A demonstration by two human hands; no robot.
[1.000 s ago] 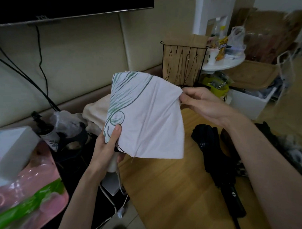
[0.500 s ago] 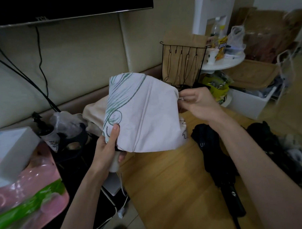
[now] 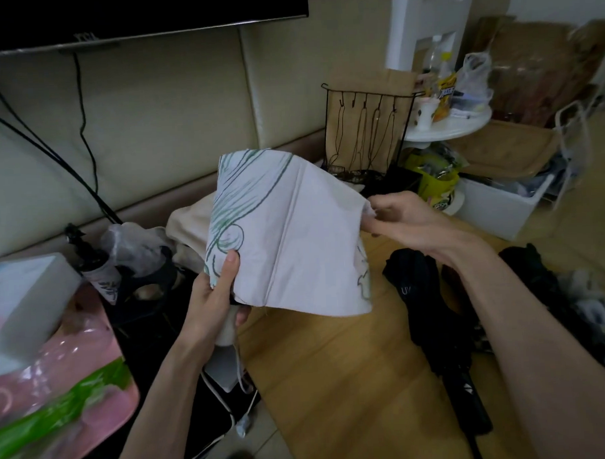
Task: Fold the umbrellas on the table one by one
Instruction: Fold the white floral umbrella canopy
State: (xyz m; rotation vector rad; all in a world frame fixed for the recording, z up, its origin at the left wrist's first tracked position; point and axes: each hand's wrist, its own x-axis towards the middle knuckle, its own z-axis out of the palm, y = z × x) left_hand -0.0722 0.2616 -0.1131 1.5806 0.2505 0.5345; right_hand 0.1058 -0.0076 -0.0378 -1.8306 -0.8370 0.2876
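left hand (image 3: 211, 301) fingers clamped on white umbrella (image 3: 294, 236) at lower edge, right hand (image 3: 407, 218) pinching its right edge

Black wire rack (image 3: 366, 131), pink bag (image 3: 75, 357), white bin (image 3: 496, 208)

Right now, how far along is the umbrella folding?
Done, apparently: black umbrella lies collapsed on the table. In hand: white green-printed umbrella, left hand gripping its lower end, right hand pinching the canopy edge. Left: smoothing that canopy; a dark bundle at right may be another.
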